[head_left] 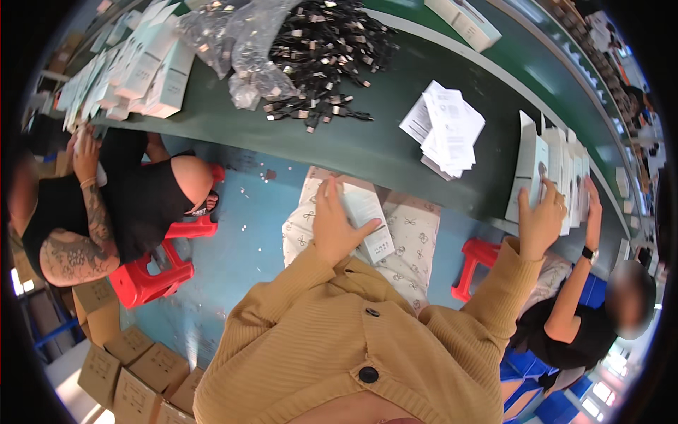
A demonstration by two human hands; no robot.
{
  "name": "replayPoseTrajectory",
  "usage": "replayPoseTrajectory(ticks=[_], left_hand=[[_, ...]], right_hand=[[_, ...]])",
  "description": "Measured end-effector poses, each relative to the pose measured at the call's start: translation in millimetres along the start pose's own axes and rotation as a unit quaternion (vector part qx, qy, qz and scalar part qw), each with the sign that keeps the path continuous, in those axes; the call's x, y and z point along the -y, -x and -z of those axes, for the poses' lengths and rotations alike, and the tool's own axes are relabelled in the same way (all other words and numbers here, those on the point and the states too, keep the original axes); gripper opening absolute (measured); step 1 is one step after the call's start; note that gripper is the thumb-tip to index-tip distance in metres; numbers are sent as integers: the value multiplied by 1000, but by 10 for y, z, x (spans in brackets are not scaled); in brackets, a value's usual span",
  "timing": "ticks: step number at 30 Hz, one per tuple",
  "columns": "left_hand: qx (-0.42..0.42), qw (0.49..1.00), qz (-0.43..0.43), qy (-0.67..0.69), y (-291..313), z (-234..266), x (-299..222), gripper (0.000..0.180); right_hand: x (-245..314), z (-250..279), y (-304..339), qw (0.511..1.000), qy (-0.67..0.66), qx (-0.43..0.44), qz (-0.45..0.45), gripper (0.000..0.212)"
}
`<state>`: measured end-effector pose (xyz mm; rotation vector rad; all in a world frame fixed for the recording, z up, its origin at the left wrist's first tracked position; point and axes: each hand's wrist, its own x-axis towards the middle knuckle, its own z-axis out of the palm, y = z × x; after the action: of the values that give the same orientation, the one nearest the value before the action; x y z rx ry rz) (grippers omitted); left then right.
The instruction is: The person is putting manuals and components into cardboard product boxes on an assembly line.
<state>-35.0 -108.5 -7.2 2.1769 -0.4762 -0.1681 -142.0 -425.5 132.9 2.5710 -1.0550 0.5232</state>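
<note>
A slim white carton (367, 212) lies on my lap below the table edge. My left hand (337, 225) holds it, thumb across its face and fingers stretched along its left side. My right hand (541, 218) reaches to the right end of the table. Its thumb and fingers are around the near end of a white carton (531, 157) with a raised flap, first in a standing row of cartons (569, 169). The fingertips are partly hidden among the cartons.
On the green table (233, 126) are a heap of black USB cables (332, 56), a clear plastic bag (247, 49), a stack of printed sheets (448, 131) and white cartons (152, 78). Co-workers sit left and right. Red stools (148, 277) and brown boxes (138, 381) stand on the floor.
</note>
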Motion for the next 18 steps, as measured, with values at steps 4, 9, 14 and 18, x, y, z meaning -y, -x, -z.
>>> replayPoseTrajectory(ticks=[4,9,14,18], left_hand=[[2,993,9,-116,-80,-131,61,111],[-4,998,29,-56,-29,-88,137,109],[22,992,99,69,229,319,342,101],[-13,984,57,166,489,688,377,102]], right_hand=[[213,193,106,989,-94,-97,54,37],[1018,463,779,830,-479,250,141,36],[1786,-353,1475,817,-409,295,280,92],[2014,-298,1550,783,-417,388,248,104]])
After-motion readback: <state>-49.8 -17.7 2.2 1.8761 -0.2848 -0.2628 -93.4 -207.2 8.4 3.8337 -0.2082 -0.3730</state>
